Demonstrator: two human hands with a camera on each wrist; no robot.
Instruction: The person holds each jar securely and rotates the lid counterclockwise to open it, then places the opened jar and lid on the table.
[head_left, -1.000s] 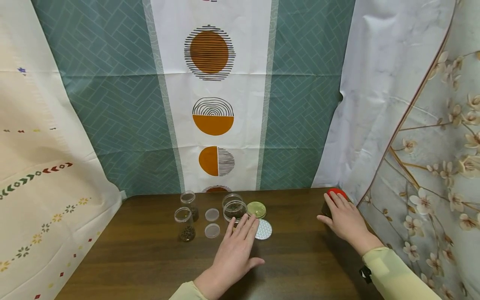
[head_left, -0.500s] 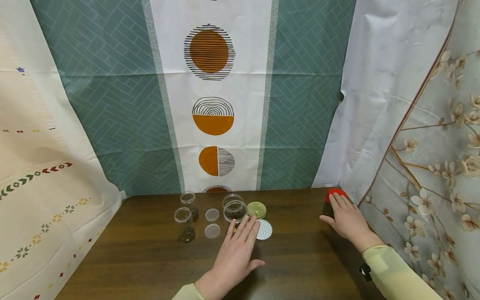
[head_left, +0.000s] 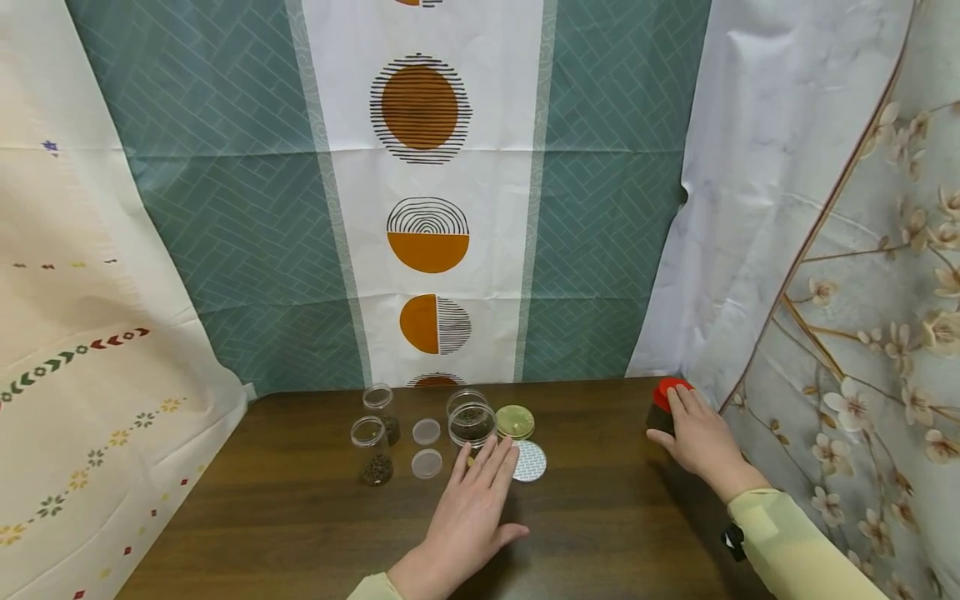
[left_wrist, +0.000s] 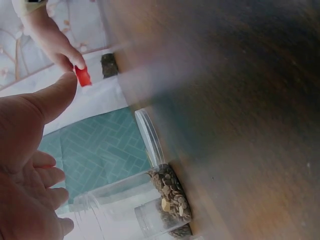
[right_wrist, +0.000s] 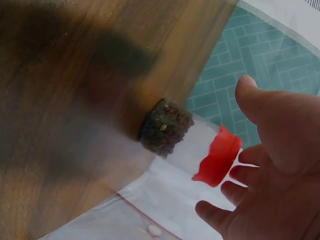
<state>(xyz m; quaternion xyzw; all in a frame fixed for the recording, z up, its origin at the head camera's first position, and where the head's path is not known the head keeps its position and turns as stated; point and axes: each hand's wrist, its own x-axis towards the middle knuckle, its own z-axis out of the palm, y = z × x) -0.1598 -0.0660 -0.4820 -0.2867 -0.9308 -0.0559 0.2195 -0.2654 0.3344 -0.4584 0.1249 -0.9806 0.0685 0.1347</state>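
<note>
A clear jar (head_left: pixel 660 421) with a red scalloped lid (right_wrist: pixel 220 157) stands upright at the table's right back, with dark brown bits (right_wrist: pixel 167 129) in its bottom. Beside that lid, my right hand (head_left: pixel 701 442) has its fingers loosely bent and the thumb apart, curled round nothing. My left hand (head_left: pixel 472 517) is held with straight fingers and spread thumb before a wide lidless clear jar (left_wrist: pixel 115 197). Brown flat bits and a yellow piece (left_wrist: pixel 166 204) lie inside that jar. From the head, the fingertips overlap its lower part.
Another wide jar (head_left: pixel 465 395) stands behind the first. Two slim lidless jars, a front one (head_left: pixel 371 450) and a back one (head_left: pixel 381 408), stand left of two small clear lids (head_left: pixel 427 463). A gold-green lid (head_left: pixel 516 421) and a white-faced disc (head_left: pixel 531 462) lie right.
My right hand has drawn slightly right and back from the red-lidded jar, so more of its lid and side shows. The left hand stays almost still.
</note>
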